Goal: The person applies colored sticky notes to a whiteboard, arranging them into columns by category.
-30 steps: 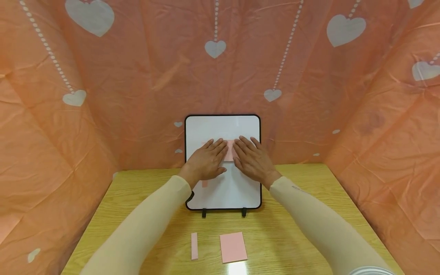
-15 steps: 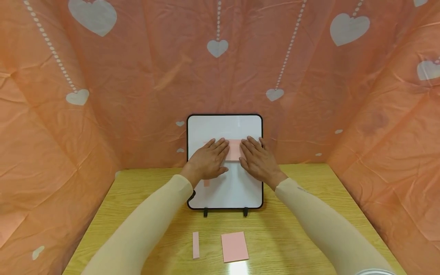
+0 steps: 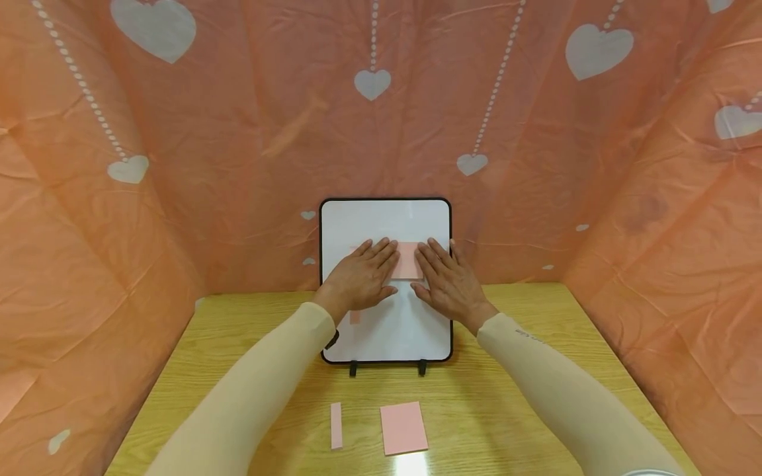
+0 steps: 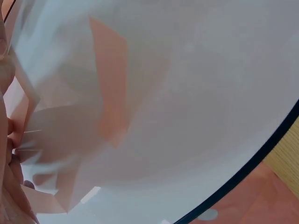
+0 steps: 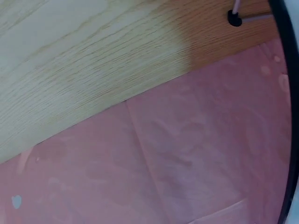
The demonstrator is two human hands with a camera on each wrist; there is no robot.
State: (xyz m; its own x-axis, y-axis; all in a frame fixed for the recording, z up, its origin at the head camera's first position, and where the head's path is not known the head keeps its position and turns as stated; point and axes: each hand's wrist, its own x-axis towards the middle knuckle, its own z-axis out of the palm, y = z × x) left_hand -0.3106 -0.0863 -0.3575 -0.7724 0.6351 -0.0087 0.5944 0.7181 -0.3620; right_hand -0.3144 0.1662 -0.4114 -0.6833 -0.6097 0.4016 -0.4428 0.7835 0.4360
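A small whiteboard (image 3: 387,218) with a black rim stands propped upright on the table. Across its middle is a pale pink sticky note (image 3: 407,261), partly covered by both hands. My left hand (image 3: 360,277) rests on the note's left part with fingers straight. On the other side my right hand (image 3: 449,281) has straight fingers, their tips touching the note's right part. Below the left hand a narrow pink paper strip (image 3: 355,317) sticks to the board; the left wrist view shows this strip (image 4: 112,79) too. The right wrist view catches only the board's rim (image 5: 288,93), no hand.
Two black feet (image 3: 422,367) hold the board's lower edge. In front of it, on the wooden table (image 3: 506,396), lie a pink sticky-note pad (image 3: 405,428) and a thin pink strip (image 3: 336,426). Pink-orange cloth (image 3: 238,132) with hearts encloses the back and sides.
My right hand has slid rightward across the board, its fingers spreading and more of the pink note showing between the hands. The left hand stays almost in place.
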